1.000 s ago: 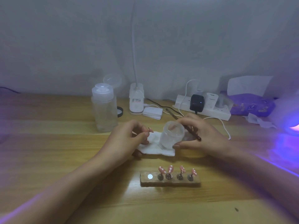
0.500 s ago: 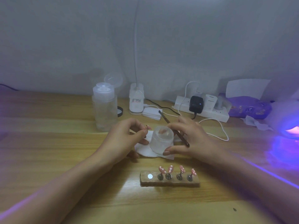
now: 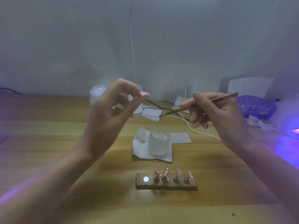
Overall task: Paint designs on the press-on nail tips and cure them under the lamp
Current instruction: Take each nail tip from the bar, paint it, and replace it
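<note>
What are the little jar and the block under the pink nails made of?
The jar looks like frosted glass or plastic: cloudy yet see-through. The block looks like bare wood: brown, matte, rough-edged, though blur leaves that unsure.

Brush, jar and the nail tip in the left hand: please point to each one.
brush (image 3: 226, 96), head view, on its upper handle.
jar (image 3: 159, 142), head view, on its front wall.
nail tip (image 3: 144, 94), head view, on its pink face.

I have one wide-angle view, worn on the person's head. It faces forward and down across the worktop (image 3: 48, 159) to the wall (image 3: 145, 38) behind. The left hand (image 3: 110, 113) and right hand (image 3: 215, 110) are close under the lens, mid-frame.
</note>
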`<action>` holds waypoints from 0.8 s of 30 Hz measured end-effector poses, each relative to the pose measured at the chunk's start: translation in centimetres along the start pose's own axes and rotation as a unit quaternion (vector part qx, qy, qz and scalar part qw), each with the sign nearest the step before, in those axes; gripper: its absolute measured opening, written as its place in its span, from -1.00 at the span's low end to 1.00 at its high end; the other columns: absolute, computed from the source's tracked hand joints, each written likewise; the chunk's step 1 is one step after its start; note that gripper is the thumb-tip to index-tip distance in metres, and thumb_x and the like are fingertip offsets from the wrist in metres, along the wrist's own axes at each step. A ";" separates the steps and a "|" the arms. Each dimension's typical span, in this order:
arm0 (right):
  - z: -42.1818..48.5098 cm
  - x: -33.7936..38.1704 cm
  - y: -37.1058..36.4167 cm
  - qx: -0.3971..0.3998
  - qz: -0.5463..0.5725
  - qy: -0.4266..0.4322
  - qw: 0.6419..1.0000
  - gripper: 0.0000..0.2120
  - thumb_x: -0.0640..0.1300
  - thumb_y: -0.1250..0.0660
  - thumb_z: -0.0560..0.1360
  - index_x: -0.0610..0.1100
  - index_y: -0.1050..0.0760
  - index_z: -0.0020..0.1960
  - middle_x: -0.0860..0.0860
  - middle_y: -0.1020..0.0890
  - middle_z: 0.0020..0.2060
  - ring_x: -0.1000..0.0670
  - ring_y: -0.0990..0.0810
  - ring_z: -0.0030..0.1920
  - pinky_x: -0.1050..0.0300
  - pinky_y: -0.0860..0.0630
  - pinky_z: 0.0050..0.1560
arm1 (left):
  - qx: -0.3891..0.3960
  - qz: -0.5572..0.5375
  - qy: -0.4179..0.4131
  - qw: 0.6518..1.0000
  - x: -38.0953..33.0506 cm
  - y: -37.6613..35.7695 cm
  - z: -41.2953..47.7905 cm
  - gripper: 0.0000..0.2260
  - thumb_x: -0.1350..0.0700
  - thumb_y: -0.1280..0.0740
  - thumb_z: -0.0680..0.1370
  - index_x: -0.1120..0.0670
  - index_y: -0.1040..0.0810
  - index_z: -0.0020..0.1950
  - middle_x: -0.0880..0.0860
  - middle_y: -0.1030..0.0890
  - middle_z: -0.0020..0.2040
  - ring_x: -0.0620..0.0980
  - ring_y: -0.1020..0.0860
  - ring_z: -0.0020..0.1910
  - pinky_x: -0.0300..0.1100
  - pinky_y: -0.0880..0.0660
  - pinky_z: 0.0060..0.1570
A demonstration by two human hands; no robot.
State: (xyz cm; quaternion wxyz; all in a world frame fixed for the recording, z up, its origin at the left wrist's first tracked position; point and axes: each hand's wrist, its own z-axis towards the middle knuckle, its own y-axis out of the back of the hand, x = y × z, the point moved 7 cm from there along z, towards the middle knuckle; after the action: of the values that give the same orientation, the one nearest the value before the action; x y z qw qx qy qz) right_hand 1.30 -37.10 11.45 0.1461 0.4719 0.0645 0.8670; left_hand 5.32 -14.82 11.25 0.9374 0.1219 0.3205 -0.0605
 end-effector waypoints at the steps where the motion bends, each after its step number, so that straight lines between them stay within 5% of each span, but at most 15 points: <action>1: 0.1 0.2 0.2 -0.006 -0.003 -0.001 1.000 -0.70 -0.01 -0.27 0.60 -0.14 -0.70 -0.11 -0.07 -0.57 -0.47 0.01 -0.50 -0.52 0.27 -0.35 -0.53 | 0.001 -0.019 0.000 1.000 -0.2 0.2 0.5 -0.94 0.07 -0.38 0.59 -0.03 -0.52 -0.02 -0.05 -0.60 -0.16 -0.17 -0.54 -0.34 -0.40 -0.39 -0.41; 6: 0.0 0.4 -0.5 0.051 -0.026 -0.008 0.998 -0.78 -0.10 -0.36 0.59 -0.18 -0.45 -0.17 -0.11 -0.58 -0.49 -0.02 -0.50 -0.57 0.24 -0.38 -0.57 | 0.051 -0.009 0.084 0.995 1.9 -0.8 -0.9 -0.96 0.09 -0.39 0.56 0.01 -0.55 -0.05 -0.11 -0.65 -0.19 -0.17 -0.56 -0.37 -0.42 -0.39 -0.43; 12: -0.9 -1.0 -2.6 0.095 -0.046 -0.059 0.993 -0.80 0.02 -0.45 0.45 -0.03 -0.51 -0.25 -0.09 -0.61 -0.46 -0.04 -0.58 -0.50 0.21 -0.46 -0.51 | 0.037 -0.029 0.189 0.981 4.4 -1.1 -4.2 -0.92 0.03 -0.38 0.54 -0.03 -0.50 -0.11 -0.03 -0.63 -0.14 -0.16 -0.56 -0.36 -0.36 -0.42 -0.43; 24: -1.6 -3.1 -2.6 0.064 -0.015 -0.093 0.993 -0.77 -0.12 -0.42 0.55 -0.14 -0.45 -0.22 -0.11 -0.62 -0.44 -0.04 -0.56 -0.48 0.20 -0.46 -0.52 | 0.020 -0.069 0.222 0.972 4.9 -1.8 -4.8 -0.91 0.12 -0.45 0.51 -0.04 -0.62 -0.17 -0.17 -0.53 -0.45 -0.23 -0.39 -0.54 -0.45 -0.33 -0.52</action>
State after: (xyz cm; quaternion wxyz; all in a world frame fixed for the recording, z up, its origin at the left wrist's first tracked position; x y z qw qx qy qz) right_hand 2.05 -35.59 7.51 0.1339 0.5580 0.1129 0.8112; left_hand 6.01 -15.46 4.23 0.8335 0.1287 0.5272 -0.1033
